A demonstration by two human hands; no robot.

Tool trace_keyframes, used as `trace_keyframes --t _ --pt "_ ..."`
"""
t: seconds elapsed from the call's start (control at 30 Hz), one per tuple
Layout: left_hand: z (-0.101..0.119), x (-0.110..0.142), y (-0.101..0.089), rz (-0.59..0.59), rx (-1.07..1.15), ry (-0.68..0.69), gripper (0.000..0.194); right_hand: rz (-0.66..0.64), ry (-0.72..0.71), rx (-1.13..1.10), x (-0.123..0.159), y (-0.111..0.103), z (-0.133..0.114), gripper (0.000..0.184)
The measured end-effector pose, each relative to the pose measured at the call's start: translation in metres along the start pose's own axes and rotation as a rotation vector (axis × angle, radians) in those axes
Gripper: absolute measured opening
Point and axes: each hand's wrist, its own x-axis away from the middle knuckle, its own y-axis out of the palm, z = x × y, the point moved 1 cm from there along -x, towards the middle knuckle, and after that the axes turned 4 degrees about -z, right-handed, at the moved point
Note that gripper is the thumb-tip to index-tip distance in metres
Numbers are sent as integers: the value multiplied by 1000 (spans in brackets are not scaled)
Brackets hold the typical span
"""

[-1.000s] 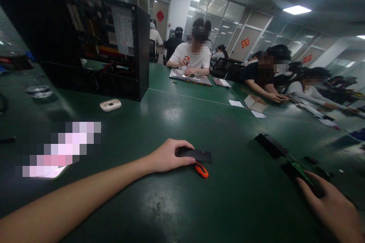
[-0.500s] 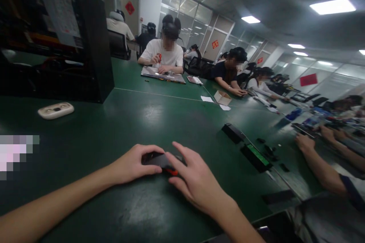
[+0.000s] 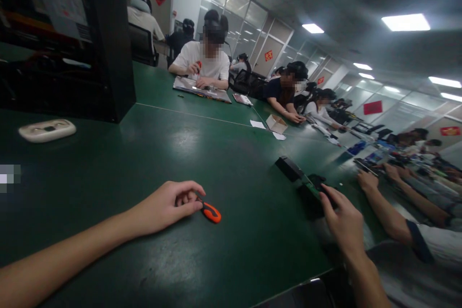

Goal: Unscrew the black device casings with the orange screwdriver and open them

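My left hand (image 3: 168,206) rests on the green table (image 3: 231,163) with its fingers curled. Thumb and forefinger pinch the dark tip of a small orange-handled tool (image 3: 211,212) lying just to its right. My right hand (image 3: 341,219) is far to the right near the table's edge, fingers closed over a flat black part (image 3: 307,199). That part sits beside a strip of green circuit board (image 3: 306,183) and a black block (image 3: 288,167). The underside of the black part is hidden by my fingers.
A black open computer case (image 3: 108,48) stands at the back left, with a small white oval case (image 3: 46,130) in front of it. Several people work along the far side, near a small cardboard box (image 3: 276,123). Another person's forearm (image 3: 390,214) lies at the right.
Both hands were together on the flat black part over the orange tool. My right hand has since moved right with the black part; the left stays at the tool. The view has swung right.
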Motion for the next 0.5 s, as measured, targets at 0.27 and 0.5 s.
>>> trace_keyframes --t 0.27,0.5 --pt "4 2 -1 37 -65 39 31 -6 57 40 17 24 46 60" --pt "0 3 -3 12 -133 28 33 -19 28 40 22 28 48 49"
